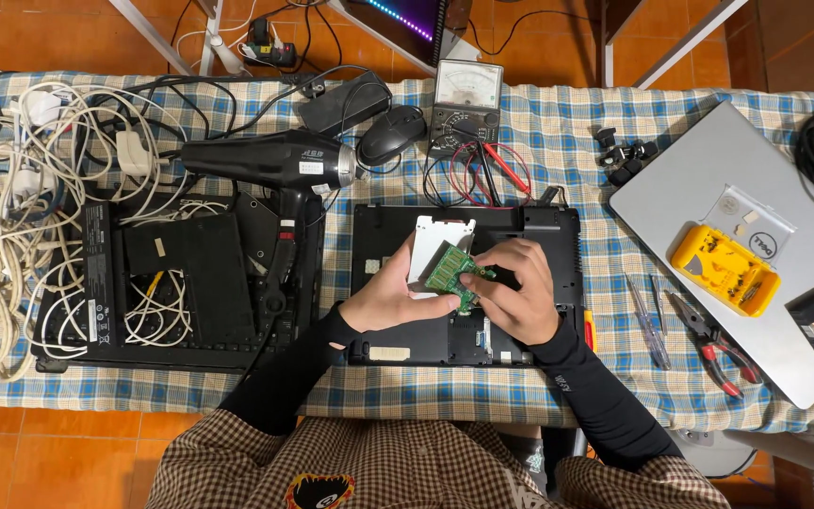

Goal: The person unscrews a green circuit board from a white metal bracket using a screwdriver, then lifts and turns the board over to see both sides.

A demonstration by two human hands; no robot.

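At the middle of the frame I hold a small green circuit board (pixel 451 271) by its edges, pinched between the fingers of my left hand (pixel 390 300) and my right hand (pixel 518 294), so the flat faces stay untouched. Behind it my left hand also props a silver drive (pixel 433 243). Both hover over the opened black laptop (pixel 468 283) below. Left of that lies a black hair dryer (pixel 280 165); pliers (pixel 713 344) rest at lower right.

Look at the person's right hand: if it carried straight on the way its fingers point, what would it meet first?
Probably the green memory module, which the right hand already touches, then the left hand.
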